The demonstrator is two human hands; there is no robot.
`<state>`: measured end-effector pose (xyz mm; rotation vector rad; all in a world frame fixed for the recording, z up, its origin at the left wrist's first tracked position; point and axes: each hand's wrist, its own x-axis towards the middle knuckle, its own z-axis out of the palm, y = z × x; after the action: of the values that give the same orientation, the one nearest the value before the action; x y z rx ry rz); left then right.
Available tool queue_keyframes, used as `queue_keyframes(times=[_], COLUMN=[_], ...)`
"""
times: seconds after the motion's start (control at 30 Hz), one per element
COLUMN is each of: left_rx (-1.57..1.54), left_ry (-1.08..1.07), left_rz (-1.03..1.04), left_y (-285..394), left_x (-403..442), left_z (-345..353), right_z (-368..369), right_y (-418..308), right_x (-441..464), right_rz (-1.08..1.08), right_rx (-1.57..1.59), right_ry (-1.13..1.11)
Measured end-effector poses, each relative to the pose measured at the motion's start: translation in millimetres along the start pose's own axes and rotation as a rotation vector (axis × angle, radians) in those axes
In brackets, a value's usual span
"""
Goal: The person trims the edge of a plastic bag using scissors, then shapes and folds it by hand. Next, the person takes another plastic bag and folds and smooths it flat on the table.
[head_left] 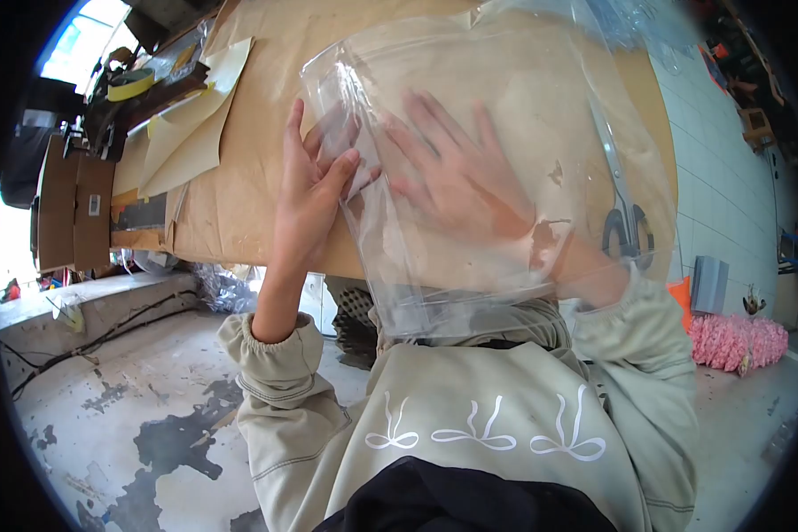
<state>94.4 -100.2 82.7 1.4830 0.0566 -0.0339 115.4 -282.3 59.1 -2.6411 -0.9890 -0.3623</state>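
Note:
A large clear plastic bag (pixel 496 66) lies over the brown-paper-covered table, its lower edge hanging past the table's front. At its folded left side, my left hand (pixel 315 173) grips the plastic between the thumb in front and the fingers partly behind. My right hand (pixel 465 173) is seen through the film, fingers spread and flat; whether it is inside the bag or just beneath it I cannot tell. To the right of that hand lie scissors (pixel 625 208) with dark handles, partly covered by the plastic.
Brown paper (pixel 266 106) covers the table. At the left are a loose cream sheet (pixel 208 124), a yellow tape roll (pixel 131 84) and a cardboard box (pixel 73 204). More crumpled clear plastic (pixel 629 22) sits at the back right. A pink fluffy bundle (pixel 738 341) rests on the floor.

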Motion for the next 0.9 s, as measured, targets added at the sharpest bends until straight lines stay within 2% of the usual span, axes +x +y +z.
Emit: queue_keyframes(times=[0.03,0.1,0.17,0.23,0.33,0.43,0.5,0.57,0.67,0.77,0.83,0.9], left_rx=[0.008,0.028,0.062,0.076,0.141,0.194,0.192,0.173,0.006,0.008,-0.108,-0.188], left_ry=[0.009,0.024,0.034,0.028,0.028,0.051,0.070,0.082,0.125,0.108,0.165,0.059], left_rz=[0.008,0.032,0.058,0.078,0.109,0.144,0.164,0.183,0.093,-0.058,-0.212,-0.310], left_y=[0,-1,-2,-4,-7,-9,-11,-12,-7,-4,0,3], left_x=[0,0,0,0,0,0,-1,-2,-21,-75,-110,-136], left_z=[1,2,2,3,3,4,6,4,-7,-7,7,9], right_z=[-15,-46,-74,-112,-154,-148,-110,-63,-17,-16,-16,-18], right_y=[-4,-17,-26,-33,-18,-23,-17,-5,23,24,23,25], right_x=[-19,-59,-97,-117,-112,-51,-15,9,15,13,13,13], right_rz=[-0.011,0.001,-0.091,-0.337,-0.475,-0.599,-0.672,-0.750,-0.854,-0.710,-0.707,-0.691], right_rx=[-0.008,0.046,0.036,-0.149,0.345,0.313,0.271,0.316,0.202,0.303,0.325,0.328], right_ry=[-0.062,-0.316,-0.616,-0.726,-0.934,-0.587,-0.416,-0.131,-0.132,-0.235,-0.250,-0.258])
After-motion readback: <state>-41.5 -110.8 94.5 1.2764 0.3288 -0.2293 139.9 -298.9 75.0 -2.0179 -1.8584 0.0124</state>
